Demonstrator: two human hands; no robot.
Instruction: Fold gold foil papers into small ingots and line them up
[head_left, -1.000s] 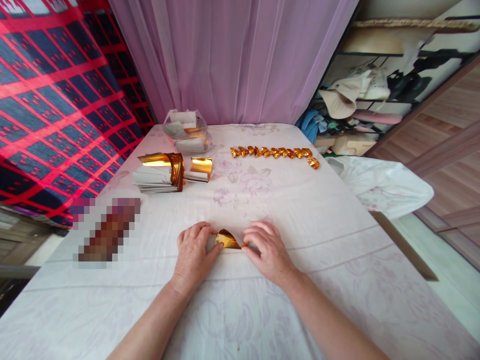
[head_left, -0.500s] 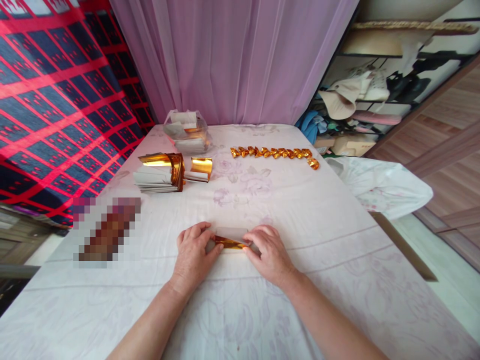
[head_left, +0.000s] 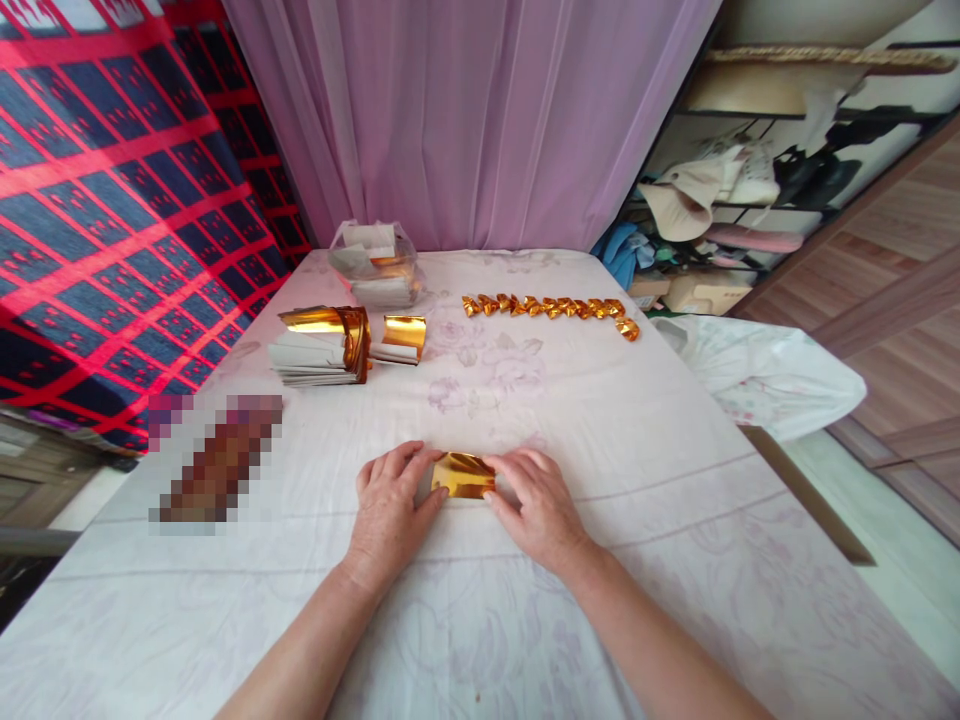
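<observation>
At the far left of the table (head_left: 675, 560), past a blurred patch, a stack of paper sheets (head_left: 311, 358) lies with gold foil curling off its top. A second small gold-faced piece (head_left: 403, 336) rests just beside it, and a clear plastic bag (head_left: 375, 262) of more sheets sits behind, near the curtain (head_left: 480, 120).

Moving right to the near middle: the left hand (head_left: 390, 510) lies palm down on the cloth, fingers bent, thumb and forefinger pinching the left end of a small gold foil sheet (head_left: 463, 475). The sheet lies flat on the cloth directly between the two hands, its long axis running left to right across the person's front, gold face up. The right hand (head_left: 536, 505) mirrors the left, fingertips pinching the sheet's right end. Both hands touch the sheet and stand equally near it; neither has the advantage. The sheet's near long edge faces the person, the far edge points toward the curtain.

Further right and well apart, a row of folded gold pieces (head_left: 547, 306) lies in a line along the far part of the table. A crumpled white bag (head_left: 765, 370) hangs off the right edge.
</observation>
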